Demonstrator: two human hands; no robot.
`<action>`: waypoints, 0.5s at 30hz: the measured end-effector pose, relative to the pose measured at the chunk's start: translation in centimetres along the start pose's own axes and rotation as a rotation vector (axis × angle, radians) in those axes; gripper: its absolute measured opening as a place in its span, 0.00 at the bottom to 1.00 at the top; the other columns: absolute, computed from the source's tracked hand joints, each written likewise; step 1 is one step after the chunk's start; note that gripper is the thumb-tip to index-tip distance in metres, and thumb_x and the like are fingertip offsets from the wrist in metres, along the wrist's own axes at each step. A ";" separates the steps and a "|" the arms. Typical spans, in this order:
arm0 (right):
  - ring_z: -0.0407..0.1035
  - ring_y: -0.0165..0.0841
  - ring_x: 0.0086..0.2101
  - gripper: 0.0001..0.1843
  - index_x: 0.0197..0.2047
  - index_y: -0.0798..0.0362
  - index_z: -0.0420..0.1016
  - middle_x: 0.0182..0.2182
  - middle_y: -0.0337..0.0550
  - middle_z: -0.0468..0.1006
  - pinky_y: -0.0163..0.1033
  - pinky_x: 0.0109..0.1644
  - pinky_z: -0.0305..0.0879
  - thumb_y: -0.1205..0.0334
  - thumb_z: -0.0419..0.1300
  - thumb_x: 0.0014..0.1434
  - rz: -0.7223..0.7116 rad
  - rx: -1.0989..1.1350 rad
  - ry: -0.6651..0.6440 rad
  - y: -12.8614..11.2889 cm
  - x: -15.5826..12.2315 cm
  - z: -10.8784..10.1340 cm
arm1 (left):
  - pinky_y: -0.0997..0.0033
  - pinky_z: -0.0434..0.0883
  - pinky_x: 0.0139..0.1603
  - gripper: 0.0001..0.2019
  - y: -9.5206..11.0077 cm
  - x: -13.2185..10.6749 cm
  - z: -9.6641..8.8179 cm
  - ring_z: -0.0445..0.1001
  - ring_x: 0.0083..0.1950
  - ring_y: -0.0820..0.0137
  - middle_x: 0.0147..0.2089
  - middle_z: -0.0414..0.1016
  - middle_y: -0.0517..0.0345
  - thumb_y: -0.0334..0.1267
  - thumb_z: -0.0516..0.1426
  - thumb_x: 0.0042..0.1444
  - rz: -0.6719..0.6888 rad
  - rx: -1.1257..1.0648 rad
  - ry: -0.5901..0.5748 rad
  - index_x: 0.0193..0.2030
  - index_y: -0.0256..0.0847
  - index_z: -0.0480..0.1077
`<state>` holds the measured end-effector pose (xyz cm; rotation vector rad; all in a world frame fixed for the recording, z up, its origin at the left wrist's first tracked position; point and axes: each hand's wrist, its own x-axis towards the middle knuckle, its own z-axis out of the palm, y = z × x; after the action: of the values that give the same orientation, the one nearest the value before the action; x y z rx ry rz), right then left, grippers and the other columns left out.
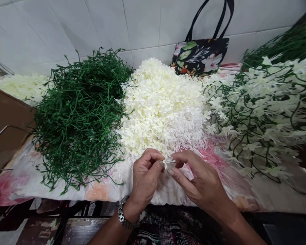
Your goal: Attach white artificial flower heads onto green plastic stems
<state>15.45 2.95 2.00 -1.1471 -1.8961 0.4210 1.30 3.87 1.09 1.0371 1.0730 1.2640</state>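
Note:
My left hand [145, 177] and my right hand [198, 180] meet at the front of a table, and the fingertips of both pinch one small white artificial flower [167, 163]. A metal watch [123, 214] is on my left wrist. Just behind my hands lies a big heap of loose white flowers [161, 105]. Left of it sits a mound of green plastic stems [80, 115]. To the right lie finished sprays of green stems with white flowers on them [265, 105].
A floral cloth [22, 183] covers the table. A black flowered tote bag [201, 54] leans on the white tiled wall at the back. A brown cardboard box [5, 119] stands at the left, with more pale flowers [20, 86] behind it.

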 end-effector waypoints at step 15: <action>0.72 0.26 0.22 0.06 0.35 0.49 0.67 0.24 0.36 0.76 0.26 0.26 0.67 0.63 0.50 0.62 -0.188 -0.119 0.046 1.0 1.0 0.8 | 0.72 0.64 0.31 0.07 1.5 -0.8 -0.1 0.66 0.30 0.72 0.26 0.67 0.58 0.24 0.53 0.50 0.263 0.427 0.028 0.28 0.37 0.69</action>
<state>15.16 4.45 1.41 -1.0337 -1.9890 0.1788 0.87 3.15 2.59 1.5266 1.2926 1.2863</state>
